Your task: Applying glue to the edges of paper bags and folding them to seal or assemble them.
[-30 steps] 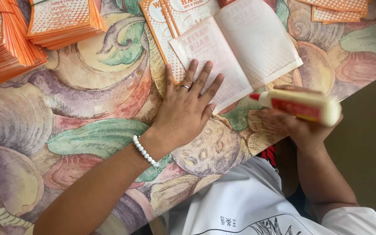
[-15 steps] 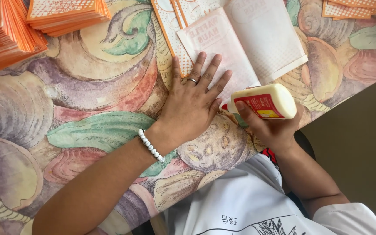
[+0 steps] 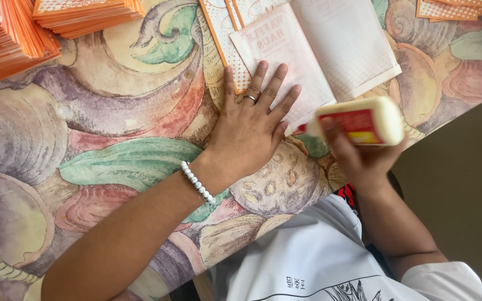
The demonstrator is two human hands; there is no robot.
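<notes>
While the left hand (image 3: pixel 252 131) presses spread on the paper bag (image 3: pixel 291 61), the right hand (image 3: pixel 358 159) grips a glue bottle (image 3: pixel 358 121).

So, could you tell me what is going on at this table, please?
A person is working with paper bags and glue. The left hand lies flat with its fingers spread, pressing on an unfolded white paper bag on the patterned tablecloth. The right hand holds a glue bottle on its side beside the bag's near edge, nozzle towards the bag. Stacks of orange-edged bags sit at the far left, and a few more at the far right.
</notes>
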